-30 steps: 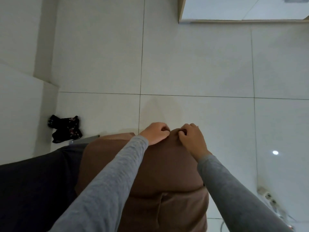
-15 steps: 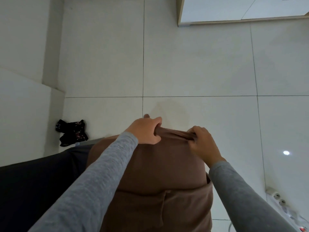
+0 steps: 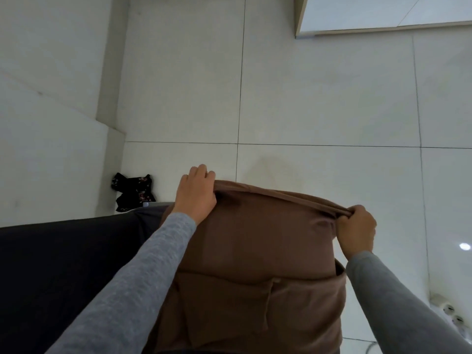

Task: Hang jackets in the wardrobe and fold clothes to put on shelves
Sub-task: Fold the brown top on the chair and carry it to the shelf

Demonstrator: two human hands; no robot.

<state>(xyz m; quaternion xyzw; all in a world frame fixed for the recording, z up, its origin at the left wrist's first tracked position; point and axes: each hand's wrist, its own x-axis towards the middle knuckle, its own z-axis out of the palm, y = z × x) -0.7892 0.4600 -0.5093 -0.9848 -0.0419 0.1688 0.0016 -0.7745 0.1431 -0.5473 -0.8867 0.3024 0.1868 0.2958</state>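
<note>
brown garment [image 3: 255,238] cut off at bottom edge, left fingers [image 3: 201,171] partly behind its fold

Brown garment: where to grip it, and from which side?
Probably best to grip the brown garment at the two ends of its top edge, one hand per end, coming in from the outer sides. That edge runs taut with the cloth spread smooth below it. The left hand and right hand grip there now.

Garment [image 3: 255,241] between hands, dark clothes [image 3: 134,190] left
</note>
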